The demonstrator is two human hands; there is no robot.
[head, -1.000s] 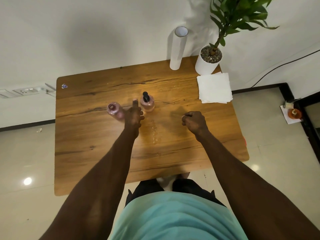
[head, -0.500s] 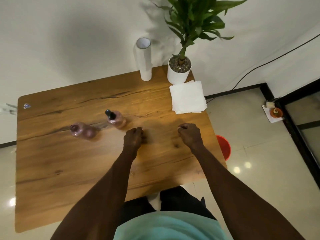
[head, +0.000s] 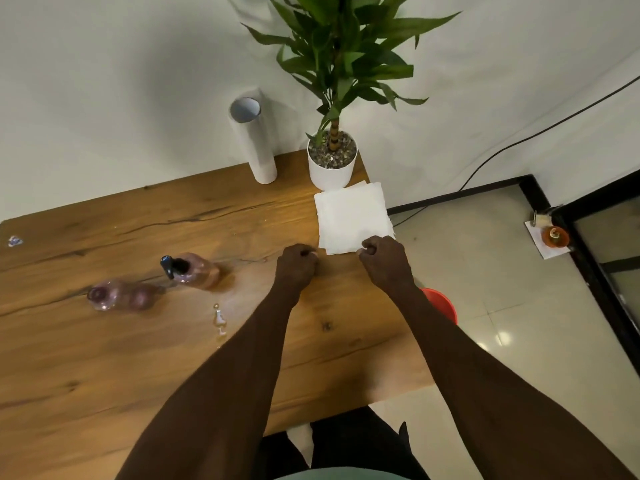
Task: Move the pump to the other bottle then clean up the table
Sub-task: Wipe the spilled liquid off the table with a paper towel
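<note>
Right hand: fingers curled together, knuckles up, positioned at the near edge of the napkin stack. The fingertips touch or nearly touch the lowest corner of the stack; whether a sheet is pinched cannot be determined. Left hand: closed into a loose fist, holding nothing visible, resting on or just above the tabletop, just beside the right hand and just left of the napkin stack.

Item count and location:

- Bottles: two, both clear with a pink tint, both well to the left of the left hand. The bottle with pump is the nearer one to the hand. The pump, one in number, is black and seated in that bottle's neck. The open bottle stands farther left, with no cap on its neck.
- Spill: one small trail of clear liquid drops on the tabletop, left of the left forearm, near the bottles.
- Napkin stack: one, white, square, at the far right corner of the tabletop.
- Potted plant: one, in a white pot, beyond the napkin stack and touching or nearly touching its far edge.
- Paper roll: one, white, upright, beyond the left hand, beside the plant.
- Red bin: one, on the floor, partly hidden behind the right forearm.
</note>
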